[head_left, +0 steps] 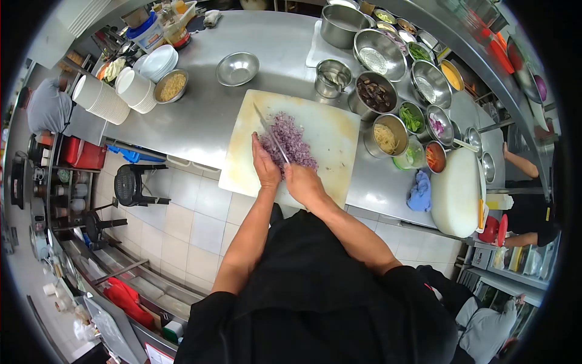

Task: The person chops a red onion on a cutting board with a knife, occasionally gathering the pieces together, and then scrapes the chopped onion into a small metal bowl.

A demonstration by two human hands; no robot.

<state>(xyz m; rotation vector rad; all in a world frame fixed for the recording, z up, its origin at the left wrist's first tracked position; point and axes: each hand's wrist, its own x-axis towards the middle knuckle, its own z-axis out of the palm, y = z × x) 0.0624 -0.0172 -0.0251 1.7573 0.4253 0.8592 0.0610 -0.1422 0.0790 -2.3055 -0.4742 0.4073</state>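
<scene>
A large heap of finely chopped red onion [294, 142] lies on the white cutting board [339, 130], which is stained yellow at its edges. My right hand [304, 185] is wrapped round the handle of a kitchen knife [270, 133]. The blade points away and to the left, lying across the onion. To the left of the blade, my left hand [265, 165] has its fingers stretched out together, at the near left side of the heap. Its palm is turned toward the onion and the knife.
Beyond the board stands a steel bowl [237, 68]. At the right are several pots and bowls of ingredients, including a pot of dark pieces [374, 91], plus a blue cloth [419, 193] and a thick white board [456, 193]. White stacked tubs [102, 100] stand at the left.
</scene>
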